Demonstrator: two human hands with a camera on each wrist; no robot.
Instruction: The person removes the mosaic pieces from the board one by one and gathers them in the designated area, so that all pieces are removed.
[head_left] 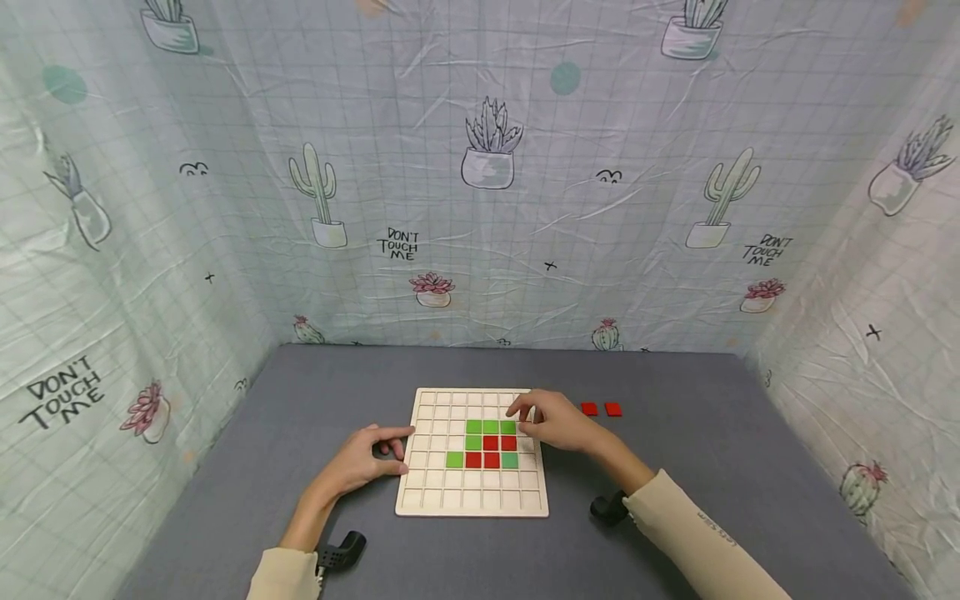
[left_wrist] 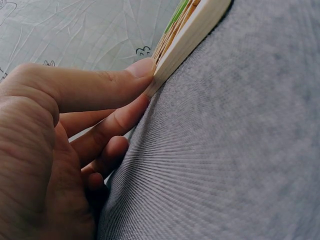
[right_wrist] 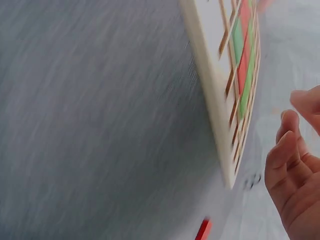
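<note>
A pale wooden grid board (head_left: 435, 498) lies on the table with green and red square tiles set in its middle and right cells. One tile, a bluish-green square (head_left: 509, 460), sits at the right end of the lowest tile row. My left hand (head_left: 358, 458) touches the board's left edge with thumb and index finger extended. In the left wrist view, the thumb (left_wrist: 142, 67) rests against the board's side (left_wrist: 182, 50). Over the board's upper right cells hovers my right hand (head_left: 558, 421). The right wrist view shows its fingers (right_wrist: 282, 155) loosely bent and apart from the thumb, with nothing seen between them.
Two loose red tiles (head_left: 602, 409) lie on the grey tabletop (head_left: 360, 375), right of the board behind the right forearm. A printed cloth (head_left: 420, 200) with cactus drawings hangs around the table's back and sides. Each wrist wears a black device (head_left: 343, 550).
</note>
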